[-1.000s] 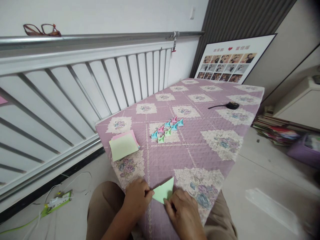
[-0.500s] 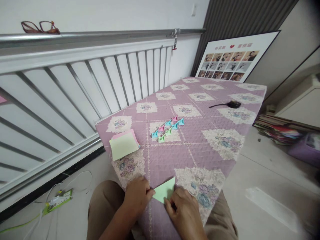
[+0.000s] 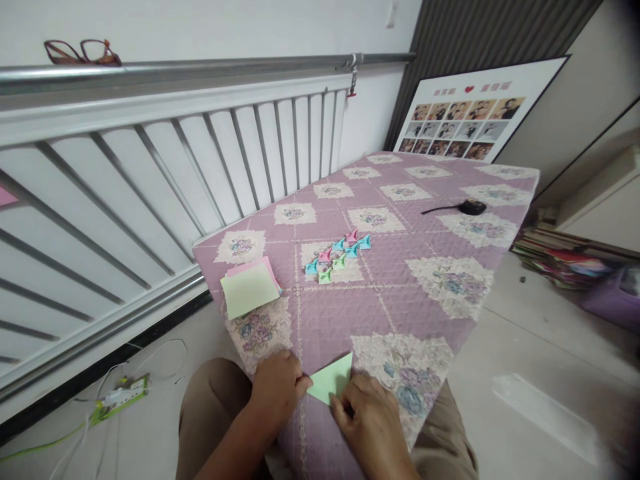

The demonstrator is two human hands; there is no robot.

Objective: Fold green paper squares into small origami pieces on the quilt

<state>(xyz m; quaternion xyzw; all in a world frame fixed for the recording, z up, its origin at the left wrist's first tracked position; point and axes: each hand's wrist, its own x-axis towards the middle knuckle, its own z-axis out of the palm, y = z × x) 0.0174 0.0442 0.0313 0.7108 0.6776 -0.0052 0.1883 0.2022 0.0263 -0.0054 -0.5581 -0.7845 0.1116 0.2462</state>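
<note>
Together, the left hand (image 3: pixel 277 383) and right hand (image 3: pixel 369 412), both mostly curled, pinch 1 green paper (image 3: pixel 332 379) at its edges.

So we're in plain khaki-brown trousers (image 3: pixel 213 400), both legs the same shade. Left hand (image 3: pixel 277 385) and right hand (image 3: pixel 370 415) are bare, and what we see of our forearms (image 3: pixel 239 437) is bare too.

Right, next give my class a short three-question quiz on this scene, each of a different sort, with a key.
1. True or false: the right hand touches the green paper.
2. How many folded pieces are on the table: A) three, B) eight, C) fifteen?
3. Fill in: the ____ is nearer to the stack than the right hand is.

Key: 1 true; 2 B; 3 left hand.
</note>
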